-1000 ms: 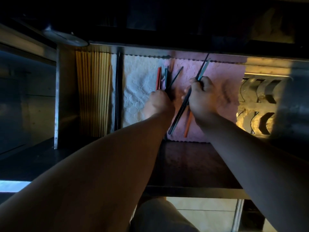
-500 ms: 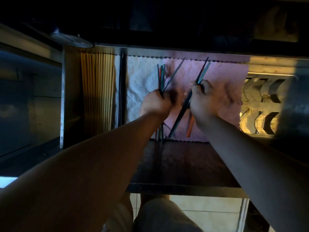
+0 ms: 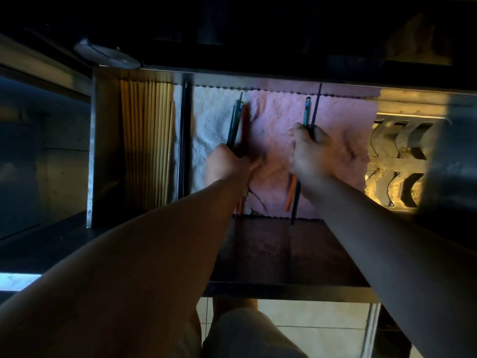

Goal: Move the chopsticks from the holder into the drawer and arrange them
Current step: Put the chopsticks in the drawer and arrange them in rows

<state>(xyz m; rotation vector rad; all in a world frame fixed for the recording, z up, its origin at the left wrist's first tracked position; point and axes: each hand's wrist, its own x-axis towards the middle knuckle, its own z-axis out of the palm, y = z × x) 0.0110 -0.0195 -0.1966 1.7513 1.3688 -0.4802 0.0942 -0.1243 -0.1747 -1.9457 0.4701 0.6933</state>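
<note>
An open drawer (image 3: 284, 288) is lined with a white cloth (image 3: 209, 120) and a pink cloth (image 3: 281, 117). My left hand (image 3: 227, 164) grips a bunch of coloured chopsticks (image 3: 238, 122), green and red, over the seam of the two cloths. My right hand (image 3: 308, 153) grips a second bunch of chopsticks (image 3: 311, 112), teal and dark at the far end, orange and dark at the near end. Both bunches point away from me, roughly parallel. The holder is not in view.
Several pale wooden chopsticks (image 3: 147, 140) lie side by side in the drawer's left compartment, behind a dark divider (image 3: 183, 140). A metal rack with curved slots (image 3: 397, 161) fills the right end. Tiled floor (image 3: 309, 321) and my knee show below the drawer front.
Both bunches have been turned from slanted to nearly straight along the drawer. My hands have drawn apart, the left bunch gathered tighter over the cloth seam.
</note>
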